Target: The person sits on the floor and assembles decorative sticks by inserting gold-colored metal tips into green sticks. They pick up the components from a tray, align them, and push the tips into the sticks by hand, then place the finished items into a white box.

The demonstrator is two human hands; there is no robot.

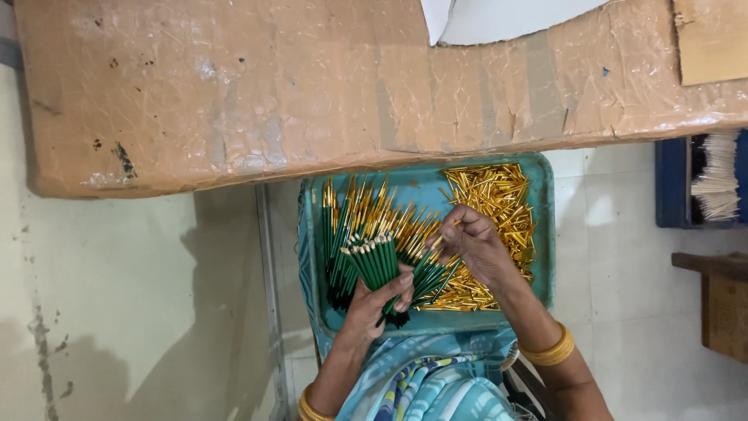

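Packages: none in view.
Labels: none to be seen.
Signs: none.
Screens: none.

A wide brown worktop (312,86), its taped covering wrinkled and scuffed, spans the upper view. A white sheet (499,17) lies at its far edge. To the right, a blue bin (672,183) holds pale thin sticks (717,175), near a wooden stool (721,300) on the tiled floor (623,312).
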